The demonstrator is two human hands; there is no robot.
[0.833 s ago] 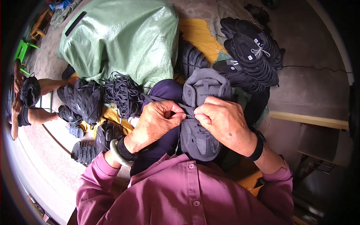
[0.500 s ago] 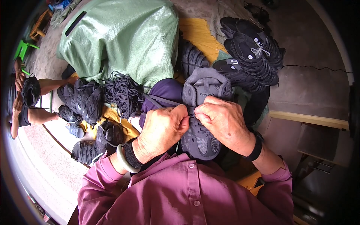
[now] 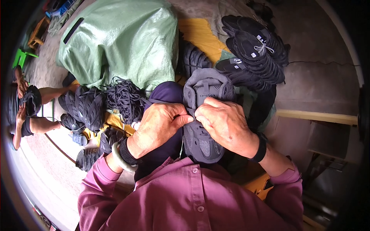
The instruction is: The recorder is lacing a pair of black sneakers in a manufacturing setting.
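A dark grey sneaker (image 3: pixel 205 145) rests upright on my lap, its padded collar away from me and its toe toward me. My left hand (image 3: pixel 160 120) is closed at the left edge of the lacing, thumb and forefinger pinching a dark shoelace (image 3: pixel 146 101) whose loose part trails to the left over my purple-clad knee (image 3: pixel 166 91). Over the right side of the lacing and the lower tongue lies my right hand (image 3: pixel 226 124), fingers curled and pressed together. What sits in its fingertips is hidden. Both hands' fingertips nearly meet above the eyelets.
A heap of dark laces (image 3: pixel 125 99) and dark shoes (image 3: pixel 83 106) lie to the left. Behind stands a large pale green sack (image 3: pixel 123 42). More black shoes (image 3: pixel 256 52) are piled at the far right. Another person's hands (image 3: pixel 22 98) hold a shoe at the far left.
My left hand has gone from a fist to a thumb-and-forefinger pinch. The right fingers have shifted slightly left over the lacing. The lace strand between knee and shoe is now mostly hidden.
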